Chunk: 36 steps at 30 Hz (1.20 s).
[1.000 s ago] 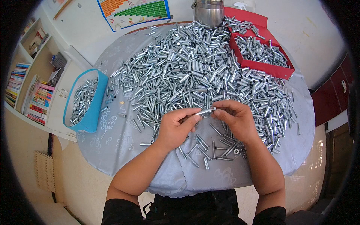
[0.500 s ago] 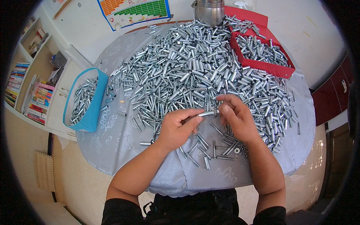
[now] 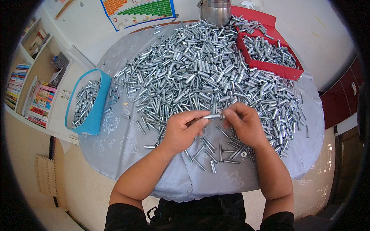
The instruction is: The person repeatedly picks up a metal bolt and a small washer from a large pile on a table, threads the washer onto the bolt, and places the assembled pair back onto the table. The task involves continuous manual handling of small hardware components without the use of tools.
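Between the thumb and forefinger of my left hand [image 3: 184,129] lies a shiny sleeve anchor bolt [image 3: 213,116], held level and pointing to the right. My right hand [image 3: 243,123] closes its thumb and fingers around the right end of that bolt, so the tip is partly hidden. Just beyond both hands spreads a large heap of metal sleeves and bolts [image 3: 192,73]. On the cloth below my hands lie several loose bolts [image 3: 221,153], a washer [image 3: 243,154] and a small cluster of nuts or washers [image 3: 251,155].
A blue box [image 3: 98,111] of metal sleeves stands at the left. At the far right sits a red box [image 3: 269,68] filled with metal parts, near a steel pot [image 3: 215,13]. The round table has a silvery cloth [image 3: 127,154]; a bookshelf [image 3: 50,96] is beyond its left side.
My right fingers have drawn in and closed on the bolt's right end. My left hand keeps its grip on the bolt, almost unmoved.
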Each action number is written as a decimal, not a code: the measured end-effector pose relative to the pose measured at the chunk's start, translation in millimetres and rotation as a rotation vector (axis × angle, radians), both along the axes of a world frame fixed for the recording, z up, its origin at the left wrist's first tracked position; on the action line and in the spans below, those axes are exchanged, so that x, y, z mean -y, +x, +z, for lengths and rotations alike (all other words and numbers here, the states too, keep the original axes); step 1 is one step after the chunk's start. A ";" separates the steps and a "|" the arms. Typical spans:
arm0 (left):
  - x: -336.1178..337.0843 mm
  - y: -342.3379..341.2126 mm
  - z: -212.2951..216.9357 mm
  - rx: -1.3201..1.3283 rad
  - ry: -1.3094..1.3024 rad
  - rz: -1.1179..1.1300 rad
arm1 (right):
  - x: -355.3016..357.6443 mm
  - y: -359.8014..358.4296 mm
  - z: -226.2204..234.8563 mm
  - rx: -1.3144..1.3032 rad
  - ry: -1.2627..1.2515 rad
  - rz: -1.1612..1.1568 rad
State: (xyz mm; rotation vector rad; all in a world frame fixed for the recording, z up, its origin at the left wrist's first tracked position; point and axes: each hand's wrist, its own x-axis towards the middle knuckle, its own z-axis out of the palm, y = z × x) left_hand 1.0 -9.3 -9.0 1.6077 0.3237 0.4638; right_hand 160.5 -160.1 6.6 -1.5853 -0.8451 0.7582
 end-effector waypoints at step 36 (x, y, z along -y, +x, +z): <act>0.3 1.5 -0.7 0.005 -0.060 0.007 | -3.5 -6.7 -2.1 -0.078 0.133 0.002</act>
